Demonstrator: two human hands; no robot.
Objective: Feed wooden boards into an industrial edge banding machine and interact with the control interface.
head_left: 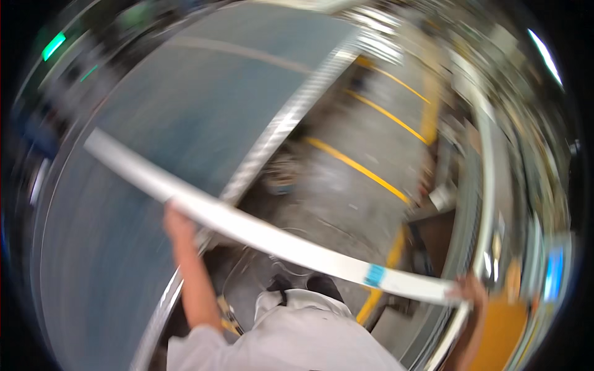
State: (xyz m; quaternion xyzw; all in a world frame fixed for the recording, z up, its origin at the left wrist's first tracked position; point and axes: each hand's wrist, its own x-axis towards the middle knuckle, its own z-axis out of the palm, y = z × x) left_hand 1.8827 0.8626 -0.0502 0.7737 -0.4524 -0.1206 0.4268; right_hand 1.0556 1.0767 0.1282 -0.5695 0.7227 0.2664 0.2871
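A long white bar [266, 235], straight-edged and smeared by motion, crosses in front of my body from the far left to the near right. Around it near the right end runs a blue band [374, 275]. My left hand [178, 224] is closed on the bar's near edge, left of its middle, with its fingers partly hidden beneath. At the right end, my right hand [471, 290] grips the bar, fingers bent over it. The bar's left part reaches out over a large blue-grey table [247, 93]; whether it touches the surface I cannot tell.
A pale metal rail [278, 127] edges the table. Yellow lines [362, 170] mark the grey floor [328, 198] between the table and a long light-coloured frame [486, 204] on the right. A dark round object [281, 176] sits by the table's edge. An orange panel [504, 328] stands at lower right.
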